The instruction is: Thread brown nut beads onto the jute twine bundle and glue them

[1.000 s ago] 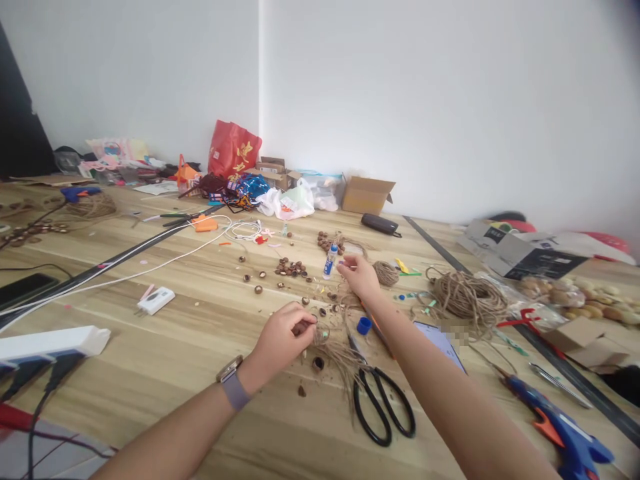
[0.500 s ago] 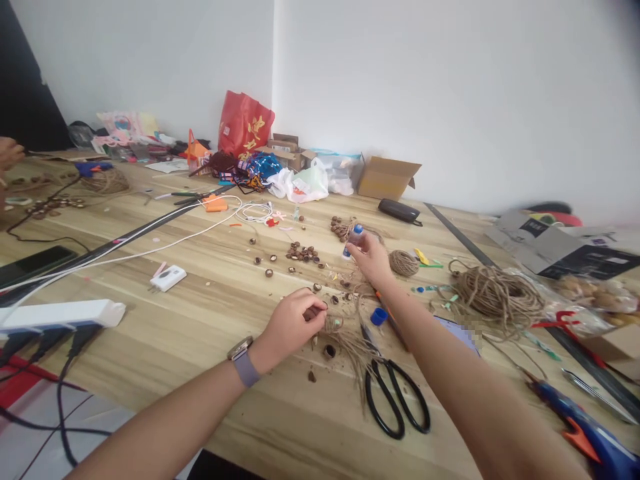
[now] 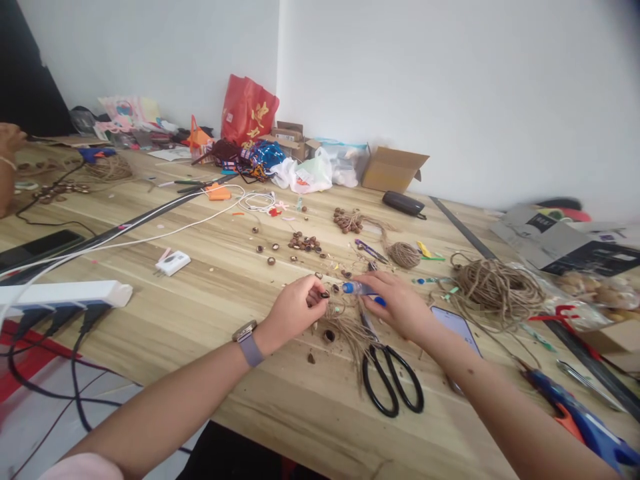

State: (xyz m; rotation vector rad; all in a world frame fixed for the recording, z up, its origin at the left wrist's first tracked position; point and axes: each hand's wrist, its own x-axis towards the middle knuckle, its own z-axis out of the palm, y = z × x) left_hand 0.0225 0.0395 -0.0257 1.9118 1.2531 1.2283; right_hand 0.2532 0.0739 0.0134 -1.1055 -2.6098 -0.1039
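My left hand (image 3: 299, 308) pinches a small dark nut shell (image 3: 325, 295) between thumb and fingers. Closed around a small clear glue bottle (image 3: 359, 288) is my right hand (image 3: 400, 308); the bottle lies tilted, its blue tip pointing left at the shell, a short gap away. A loose blue cap (image 3: 381, 301) shows partly beneath the right hand. Below the hands lie frayed twine strands (image 3: 353, 331), an open half shell (image 3: 329, 336) and black-handled scissors (image 3: 391, 380). More nut shells (image 3: 304, 243) are heaped beyond the left hand.
A twine coil (image 3: 495, 287), a phone (image 3: 456, 327) and a blue glue gun (image 3: 575, 413) lie to the right. Left are a white power strip (image 3: 65, 295), a charger (image 3: 173, 262) and cables. Bags and boxes line the wall; another person's hand (image 3: 10, 143) is far left.
My right hand has come down and nearer, turning the glue bottle from upright to tilted leftward. My left hand stays nearly in place, the shell now showing. A purple pen is uncovered behind.
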